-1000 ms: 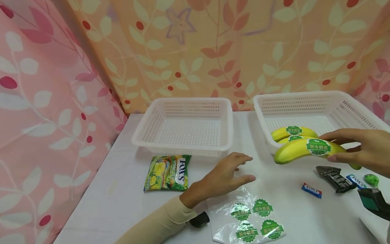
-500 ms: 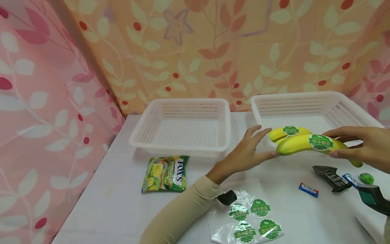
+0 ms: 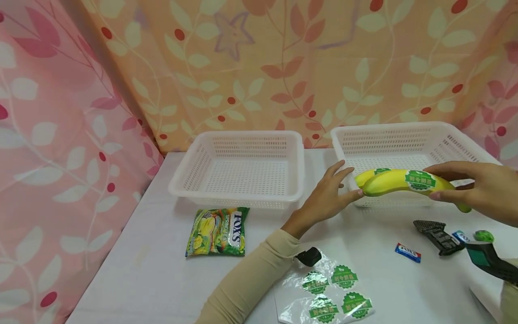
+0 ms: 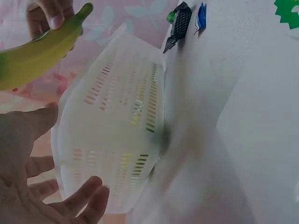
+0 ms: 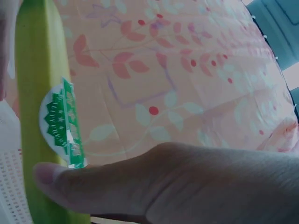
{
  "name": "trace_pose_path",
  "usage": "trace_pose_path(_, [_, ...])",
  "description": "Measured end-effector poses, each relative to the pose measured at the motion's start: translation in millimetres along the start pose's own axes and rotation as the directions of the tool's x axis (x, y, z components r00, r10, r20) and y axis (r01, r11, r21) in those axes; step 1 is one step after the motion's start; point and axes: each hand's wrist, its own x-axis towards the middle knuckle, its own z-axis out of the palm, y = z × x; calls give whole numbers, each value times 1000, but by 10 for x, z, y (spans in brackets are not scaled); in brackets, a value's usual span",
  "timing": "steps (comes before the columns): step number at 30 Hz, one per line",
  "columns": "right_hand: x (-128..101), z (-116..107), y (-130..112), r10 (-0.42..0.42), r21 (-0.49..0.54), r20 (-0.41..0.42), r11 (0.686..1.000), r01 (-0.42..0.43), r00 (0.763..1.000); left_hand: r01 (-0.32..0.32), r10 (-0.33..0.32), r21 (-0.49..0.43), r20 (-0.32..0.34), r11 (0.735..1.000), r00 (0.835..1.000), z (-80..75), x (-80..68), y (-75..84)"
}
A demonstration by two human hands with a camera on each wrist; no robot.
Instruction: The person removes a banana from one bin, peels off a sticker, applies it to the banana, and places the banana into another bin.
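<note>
My right hand pinches a yellow banana that bears a round green sticker. It holds the banana over the near rim of the right white basket. Behind it another stickered banana shows in part, in the basket. In the right wrist view my thumb presses on the banana beside the sticker. Spread and loosely bent, my left hand is at the basket's left near corner, its thumb close to the banana's tip. The left wrist view shows that hand holding nothing; contact with the rim cannot be made out.
A second white basket stands at the left back. Before it lies a green FOX'S candy bag. A sheet of green stickers lies under my left forearm. Small wrapped sweets and a black packet lie at the right.
My left hand has moved right and up to the right basket's corner. My right hand has lifted the banana a little and shifted it slightly left.
</note>
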Motion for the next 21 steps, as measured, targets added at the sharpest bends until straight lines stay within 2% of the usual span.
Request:
trace_pose_path(3, [103, -63, -39, -10, 12, -20, 1000, 10, 1000, 1, -1, -4, -3, 1000, 1000, -3, -8, -7])
trace_pose_path(12, [726, -296, 57, -14, -37, 101, 999, 18, 995, 28, -28, -36, -4, 999, 1000, 2, -16, -19])
trace_pose_path(18, [1090, -259, 184, -50, -102, 154, 993, 66, 987, 32, -32, -36, 2, 999, 999, 14, -15, -19])
trace_pose_path(21, [1218, -193, 248, -39, -108, 196, 992, 61, 980, 30, -30, -35, 3, 999, 1000, 14, -11, -11])
